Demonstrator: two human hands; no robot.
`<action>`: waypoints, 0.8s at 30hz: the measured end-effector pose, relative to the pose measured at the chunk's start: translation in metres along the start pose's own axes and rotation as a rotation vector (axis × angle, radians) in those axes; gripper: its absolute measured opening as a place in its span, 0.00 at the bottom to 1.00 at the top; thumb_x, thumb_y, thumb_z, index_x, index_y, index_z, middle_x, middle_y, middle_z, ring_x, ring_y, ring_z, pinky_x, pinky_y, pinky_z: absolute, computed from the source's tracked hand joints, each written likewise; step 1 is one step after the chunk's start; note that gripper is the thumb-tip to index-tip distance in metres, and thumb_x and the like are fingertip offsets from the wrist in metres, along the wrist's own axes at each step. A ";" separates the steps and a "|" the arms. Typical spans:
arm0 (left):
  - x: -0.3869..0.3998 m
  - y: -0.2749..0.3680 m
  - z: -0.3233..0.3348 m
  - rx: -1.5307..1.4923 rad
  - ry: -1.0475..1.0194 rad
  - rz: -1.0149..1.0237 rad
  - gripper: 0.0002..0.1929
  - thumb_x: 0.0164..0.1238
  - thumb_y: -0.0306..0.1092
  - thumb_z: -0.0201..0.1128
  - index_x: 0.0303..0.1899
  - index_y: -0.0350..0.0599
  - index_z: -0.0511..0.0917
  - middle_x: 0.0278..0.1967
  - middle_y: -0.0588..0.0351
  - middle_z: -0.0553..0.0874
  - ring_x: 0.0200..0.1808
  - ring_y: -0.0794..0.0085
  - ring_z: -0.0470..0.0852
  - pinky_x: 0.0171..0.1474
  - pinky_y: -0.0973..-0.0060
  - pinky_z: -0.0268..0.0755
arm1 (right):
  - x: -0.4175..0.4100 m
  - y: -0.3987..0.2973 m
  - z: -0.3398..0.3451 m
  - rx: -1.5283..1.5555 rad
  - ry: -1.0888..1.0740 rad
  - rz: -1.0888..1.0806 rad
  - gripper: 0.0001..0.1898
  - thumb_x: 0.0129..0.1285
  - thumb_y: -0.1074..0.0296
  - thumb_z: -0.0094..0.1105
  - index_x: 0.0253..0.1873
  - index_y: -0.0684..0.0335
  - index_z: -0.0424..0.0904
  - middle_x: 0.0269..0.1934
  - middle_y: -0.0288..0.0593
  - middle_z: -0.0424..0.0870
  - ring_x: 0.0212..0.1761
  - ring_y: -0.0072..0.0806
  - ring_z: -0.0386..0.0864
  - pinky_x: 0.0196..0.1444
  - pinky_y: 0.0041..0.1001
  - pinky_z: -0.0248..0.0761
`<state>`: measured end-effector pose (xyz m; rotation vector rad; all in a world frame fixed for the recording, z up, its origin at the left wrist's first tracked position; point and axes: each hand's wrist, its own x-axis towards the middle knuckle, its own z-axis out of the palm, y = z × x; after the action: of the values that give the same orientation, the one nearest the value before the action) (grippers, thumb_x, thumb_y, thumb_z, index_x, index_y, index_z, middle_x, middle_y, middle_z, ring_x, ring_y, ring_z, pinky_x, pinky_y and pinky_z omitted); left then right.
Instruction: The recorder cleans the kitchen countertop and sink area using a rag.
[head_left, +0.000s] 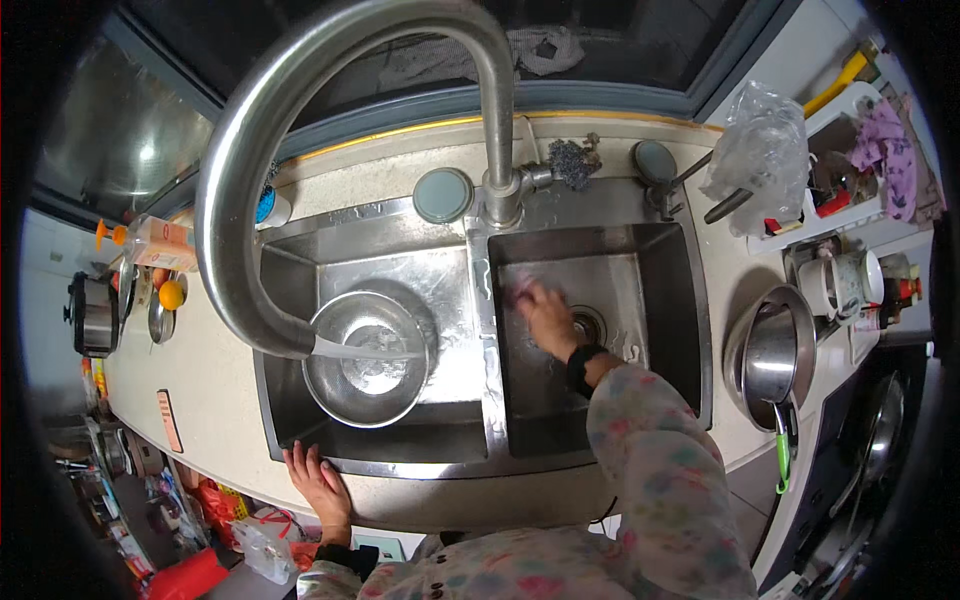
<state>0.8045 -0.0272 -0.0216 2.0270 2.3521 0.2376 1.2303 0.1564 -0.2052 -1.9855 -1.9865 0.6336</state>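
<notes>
Water runs from the curved steel faucet (495, 112) into a round metal strainer bowl (367, 360) in the left basin of the double sink (487, 375). My right hand (551, 319) reaches down into the right basin, left of the drain (589, 324). A blurred pinkish thing (523, 289), perhaps a cloth, lies at its fingertips; the blur hides its exact kind and the grip. My left hand (319, 480) rests palm down, fingers apart, on the sink's front left rim and counter edge, holding nothing.
Steel pans (769, 360), one with a green-tipped handle, stand right of the sink. A clear plastic bag (757, 161) hangs at the upper right. An orange pump bottle (161, 244) and an orange fruit (171, 295) are at the left. Round-lidded dispensers (442, 195) flank the faucet.
</notes>
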 end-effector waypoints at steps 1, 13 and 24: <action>-0.003 -0.002 -0.002 0.013 -0.002 -0.015 0.17 0.66 0.32 0.45 0.53 0.37 0.72 0.62 0.41 0.66 0.67 0.42 0.55 0.67 0.52 0.47 | -0.011 -0.013 -0.011 0.005 -0.006 -0.011 0.21 0.57 0.63 0.56 0.56 0.56 0.69 0.54 0.55 0.67 0.53 0.56 0.72 0.51 0.47 0.68; 0.003 0.006 0.000 -0.006 0.030 0.003 0.16 0.67 0.32 0.45 0.52 0.37 0.72 0.61 0.40 0.67 0.67 0.42 0.56 0.67 0.52 0.48 | 0.033 0.096 -0.139 1.491 0.038 0.465 0.07 0.55 0.61 0.63 0.32 0.56 0.81 0.26 0.39 0.81 0.28 0.23 0.79 0.23 0.22 0.67; -0.008 0.000 -0.004 0.022 0.031 -0.022 0.16 0.66 0.31 0.46 0.52 0.37 0.71 0.61 0.40 0.67 0.67 0.42 0.56 0.67 0.51 0.48 | 0.061 -0.073 -0.115 1.671 -0.112 0.250 0.03 0.58 0.80 0.51 0.34 0.63 0.72 0.31 0.45 0.78 0.23 0.27 0.75 0.22 0.24 0.70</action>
<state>0.8051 -0.0350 -0.0179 2.0200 2.4050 0.2460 1.2190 0.2333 -0.0771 -1.0034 -0.5305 1.6649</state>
